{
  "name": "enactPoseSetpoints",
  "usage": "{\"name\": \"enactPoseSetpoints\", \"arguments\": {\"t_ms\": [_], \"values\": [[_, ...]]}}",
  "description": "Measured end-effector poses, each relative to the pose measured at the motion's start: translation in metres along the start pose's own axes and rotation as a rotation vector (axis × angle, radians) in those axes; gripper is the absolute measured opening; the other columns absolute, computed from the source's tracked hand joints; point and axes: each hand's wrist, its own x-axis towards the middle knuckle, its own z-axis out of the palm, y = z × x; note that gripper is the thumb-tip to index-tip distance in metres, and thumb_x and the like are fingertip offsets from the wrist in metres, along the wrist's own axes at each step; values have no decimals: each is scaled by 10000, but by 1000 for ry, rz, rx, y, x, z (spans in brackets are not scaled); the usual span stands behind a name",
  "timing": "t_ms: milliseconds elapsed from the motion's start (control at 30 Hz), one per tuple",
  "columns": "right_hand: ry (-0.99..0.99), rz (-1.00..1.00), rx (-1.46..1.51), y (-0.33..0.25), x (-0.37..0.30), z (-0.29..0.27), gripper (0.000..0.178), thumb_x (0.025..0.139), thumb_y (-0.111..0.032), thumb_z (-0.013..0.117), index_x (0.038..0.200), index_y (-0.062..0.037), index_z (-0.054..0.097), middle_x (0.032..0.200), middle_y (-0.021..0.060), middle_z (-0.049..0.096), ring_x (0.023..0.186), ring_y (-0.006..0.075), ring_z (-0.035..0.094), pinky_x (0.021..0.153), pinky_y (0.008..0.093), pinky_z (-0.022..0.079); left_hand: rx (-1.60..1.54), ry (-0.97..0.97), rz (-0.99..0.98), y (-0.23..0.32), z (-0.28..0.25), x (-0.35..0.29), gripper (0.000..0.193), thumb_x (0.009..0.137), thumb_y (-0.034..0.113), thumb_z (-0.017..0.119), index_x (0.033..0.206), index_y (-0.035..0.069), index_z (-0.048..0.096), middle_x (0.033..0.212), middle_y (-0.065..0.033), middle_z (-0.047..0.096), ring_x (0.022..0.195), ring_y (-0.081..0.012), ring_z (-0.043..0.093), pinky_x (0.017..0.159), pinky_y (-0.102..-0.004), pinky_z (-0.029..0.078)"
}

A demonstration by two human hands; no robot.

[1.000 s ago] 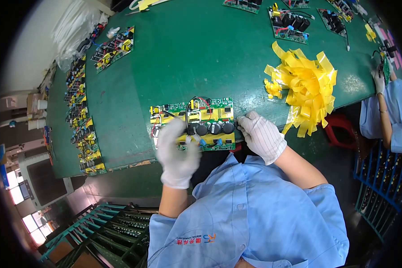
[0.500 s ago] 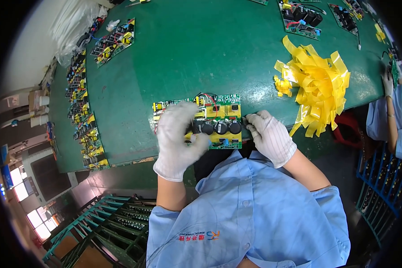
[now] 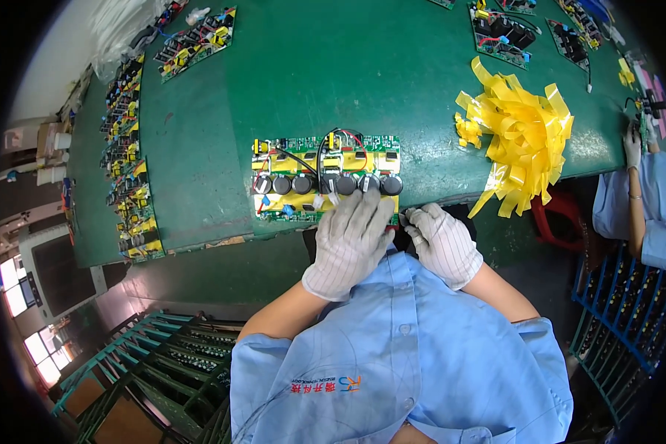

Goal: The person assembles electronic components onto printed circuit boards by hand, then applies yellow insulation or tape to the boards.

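One circuit board (image 3: pixel 292 201) lay at the green table's (image 3: pixel 333 81) near edge, probably for reach.
The left hand (image 3: pixel 351 235) stretched over it, perhaps for steadiness; the right hand (image 3: pixel 445 246) curled beside its corner; neither grip could be told. At least six black capacitors (image 3: pixel 302 184) showed, and one yellow strip pile (image 3: pixel 524 127).

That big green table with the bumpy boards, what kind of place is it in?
Probably an electronics factory or workshop: a circuit board lies on the green table, more boards line its left side, and a co-worker in a blue shirt is at the right.
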Motion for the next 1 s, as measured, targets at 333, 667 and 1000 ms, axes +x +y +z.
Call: {"name": "enactPoseSetpoints", "arguments": {"t_ms": [333, 667, 1000], "values": [[68, -22, -107, -5, -5, 8, 171, 841, -82, 633, 1008, -49, 620, 908, 143, 589, 772, 347, 629, 615, 435, 518, 8, 31, 117, -12, 30, -2, 617, 675, 324, 825, 1229, 204, 581, 1114, -13, 553, 1051, -220, 522, 884, -448, 399], [80, -56, -123, -4, -5, 8, 150, 843, -103, 603, 987, -66, 583, 858, 123, 565, 758, 307, 630, 570, 421, 510, -36, 27, 137, -18, 42, 2, 587, 600, 253, 836, 1127, 180, 590, 972, -15, 577, 916, -227, 561, 795, -428, 409], [153, -66, -105, -1, -8, 14, 142, 839, -106, 604, 974, -66, 587, 851, 128, 563, 752, 314, 623, 569, 424, 506, -44, 48, 132, -13, 34, 7, 444, 630, 193, 794, 1022, 164, 588, 877, -15, 547, 861, -218, 552, 773, -410, 426]]}}
